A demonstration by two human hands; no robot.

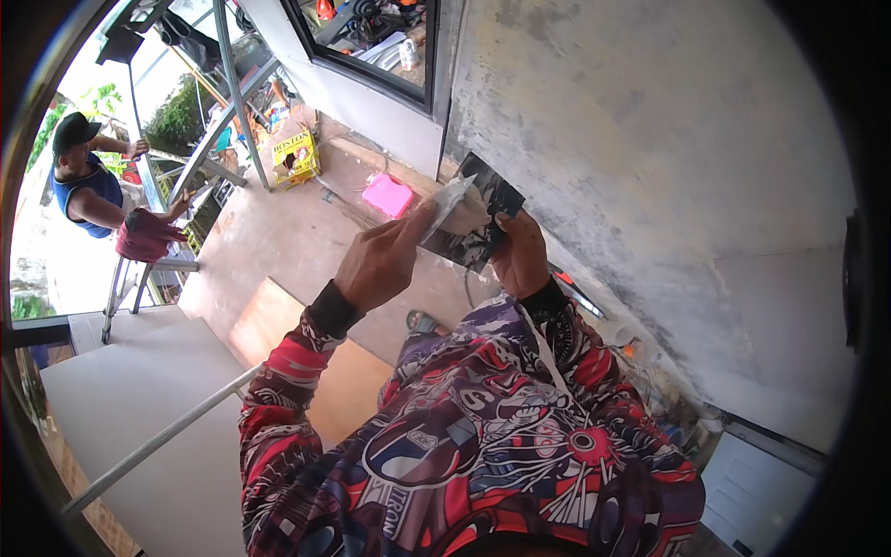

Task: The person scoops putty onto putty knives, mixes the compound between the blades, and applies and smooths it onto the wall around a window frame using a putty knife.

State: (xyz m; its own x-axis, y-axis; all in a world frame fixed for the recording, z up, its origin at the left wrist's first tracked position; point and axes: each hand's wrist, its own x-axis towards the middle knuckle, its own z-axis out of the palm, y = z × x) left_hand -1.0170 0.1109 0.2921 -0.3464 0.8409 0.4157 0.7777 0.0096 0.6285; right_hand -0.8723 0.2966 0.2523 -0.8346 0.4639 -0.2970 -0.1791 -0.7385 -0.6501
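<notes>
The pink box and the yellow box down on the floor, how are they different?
The pink box is plain, flat and low; the yellow box is taller, with printing on its side. The pink box lies nearer the grey wall; the yellow box sits nearer the metal frame. Both rest on the brown floor.

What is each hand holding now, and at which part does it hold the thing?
The left hand grips a putty knife by its handle end. The right hand holds a dark flat plate by its lower edge.
</notes>
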